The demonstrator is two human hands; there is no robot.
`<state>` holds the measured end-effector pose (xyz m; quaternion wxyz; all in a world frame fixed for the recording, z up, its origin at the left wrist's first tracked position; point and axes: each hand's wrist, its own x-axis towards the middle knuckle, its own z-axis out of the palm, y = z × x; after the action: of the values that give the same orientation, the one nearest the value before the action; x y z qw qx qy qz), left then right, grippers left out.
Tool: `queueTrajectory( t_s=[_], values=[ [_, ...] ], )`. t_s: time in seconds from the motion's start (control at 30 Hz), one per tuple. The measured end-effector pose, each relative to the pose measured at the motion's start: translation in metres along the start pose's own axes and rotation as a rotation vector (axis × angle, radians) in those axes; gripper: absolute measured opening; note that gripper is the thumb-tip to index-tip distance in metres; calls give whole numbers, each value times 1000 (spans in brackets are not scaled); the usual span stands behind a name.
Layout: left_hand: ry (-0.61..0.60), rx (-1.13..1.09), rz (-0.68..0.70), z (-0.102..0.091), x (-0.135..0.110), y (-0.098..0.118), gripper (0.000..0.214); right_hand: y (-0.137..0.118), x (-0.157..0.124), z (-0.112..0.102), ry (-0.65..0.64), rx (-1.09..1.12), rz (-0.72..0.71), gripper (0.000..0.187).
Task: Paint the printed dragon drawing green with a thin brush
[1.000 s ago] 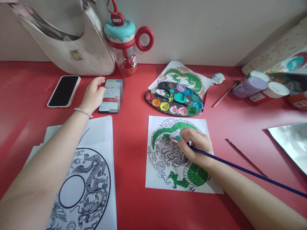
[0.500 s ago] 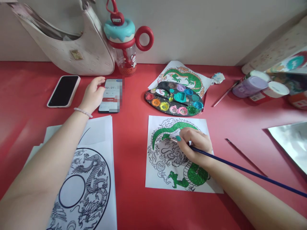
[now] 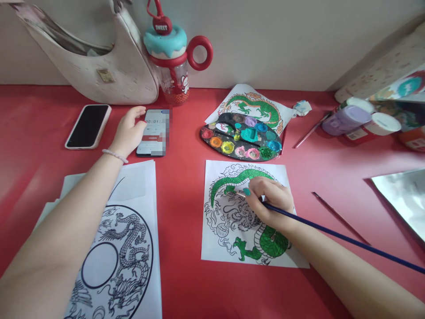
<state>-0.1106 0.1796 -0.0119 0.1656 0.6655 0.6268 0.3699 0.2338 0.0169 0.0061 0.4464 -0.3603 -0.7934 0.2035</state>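
Note:
My right hand point(image 3: 272, 200) grips a long blue-handled paintbrush point(image 3: 332, 232) close to its tip. The tip meets the dragon drawing point(image 3: 215, 248) near a small green leg at the upper left of the dragon's head. The dragon's body is painted green; its head and the flames around it are uncoloured outlines. My left hand point(image 3: 129, 128) rests on the table, fingers stretched out, against the left edge of a phone point(image 3: 151, 133) showing a running timer. Above the drawing lies a black paint palette point(image 3: 222, 128) with many colours in its wells.
Line-art sheets point(image 3: 99, 266) lie under my left forearm. A second phone point(image 3: 88, 126), a white handbag point(image 3: 99, 79) and a drink bottle point(image 3: 172, 71) stand behind. A finished dragon picture point(image 3: 242, 95) is partly under the palette. At right are paint jars point(image 3: 347, 119) and a thin brush point(image 3: 341, 218).
The timer digits on the phone have changed. Both hands and the brush show hardly any movement.

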Motion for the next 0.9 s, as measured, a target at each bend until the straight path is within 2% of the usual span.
queueTrajectory(
  t_s=[0.17,0.37,0.67,0.9],
  values=[
    [7,4,-1,-1,-2,4,51,0,-1,0,-4,-2,0,31],
    [-47,8,17,-5,-6,14,34,1,-1,0,-9,13,5,31],
    [-80,133,-58,-5,-4,12,40,1,0,-1,-15,4,3,32],
    [-80,123,-45,-5,-5,13,39,0,1,-1,-8,-3,10,31]
  ],
)
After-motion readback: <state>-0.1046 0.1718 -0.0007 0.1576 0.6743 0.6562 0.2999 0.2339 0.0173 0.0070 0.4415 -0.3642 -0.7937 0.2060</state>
